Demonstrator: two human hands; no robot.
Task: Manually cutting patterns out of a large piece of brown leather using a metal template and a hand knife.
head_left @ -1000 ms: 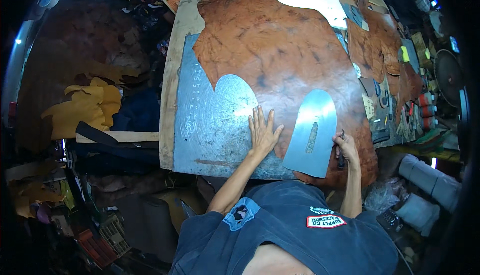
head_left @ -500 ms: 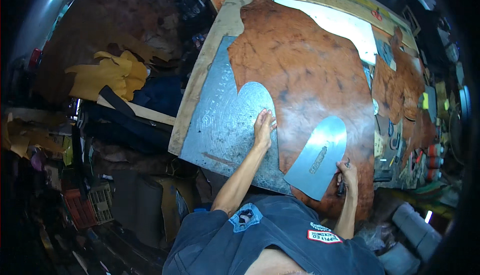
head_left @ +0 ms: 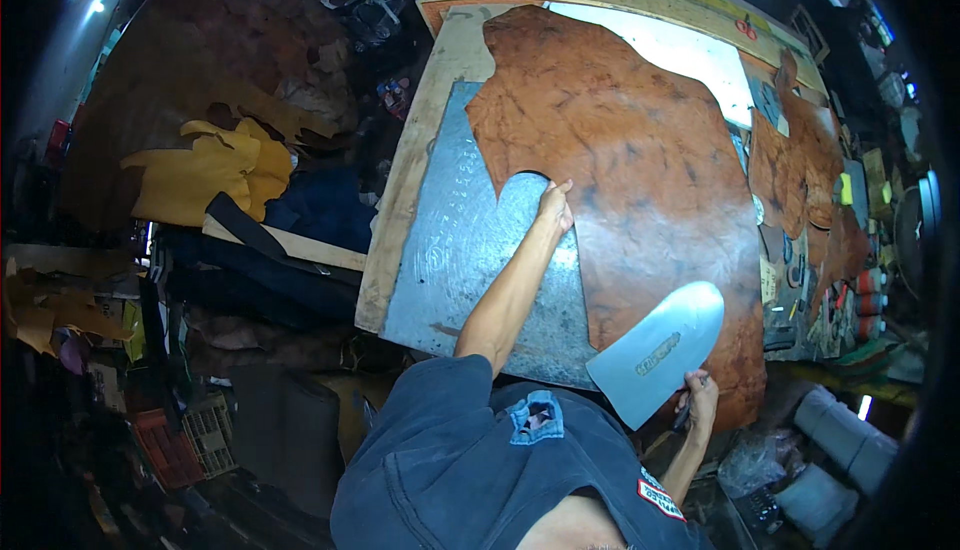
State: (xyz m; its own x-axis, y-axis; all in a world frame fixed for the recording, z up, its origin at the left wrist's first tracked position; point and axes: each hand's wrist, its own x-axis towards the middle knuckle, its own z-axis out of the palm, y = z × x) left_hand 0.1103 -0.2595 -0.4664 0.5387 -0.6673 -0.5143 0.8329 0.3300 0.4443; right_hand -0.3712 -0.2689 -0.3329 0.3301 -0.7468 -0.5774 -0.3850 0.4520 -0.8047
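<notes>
A large piece of mottled brown leather point(head_left: 640, 140) covers most of the table, with a rounded notch cut into its left edge. My left hand point(head_left: 557, 207) is closed, fingers pinched on the leather's edge beside that notch. Close to my body, my right hand point(head_left: 700, 397) is curled around a dark-handled tool point(head_left: 683, 417) whose tip I cannot make out. The same hand meets the edge of a flat grey template point(head_left: 660, 355) with one rounded end, which is tilted over the leather's lower part.
Beneath the leather lies a scratched grey metal sheet point(head_left: 440, 240) on the wooden table point(head_left: 378, 280). Red-handled scissors point(head_left: 745, 28) rest on the far ledge. Leather offcuts point(head_left: 790, 165) and several tools stand at the right. Yellow leather point(head_left: 205, 175) is heaped at the left.
My left hand has moved farther up along the leather's edge. My right hand has moved down with the template, which has turned clockwise. The whole view has shifted slightly.
</notes>
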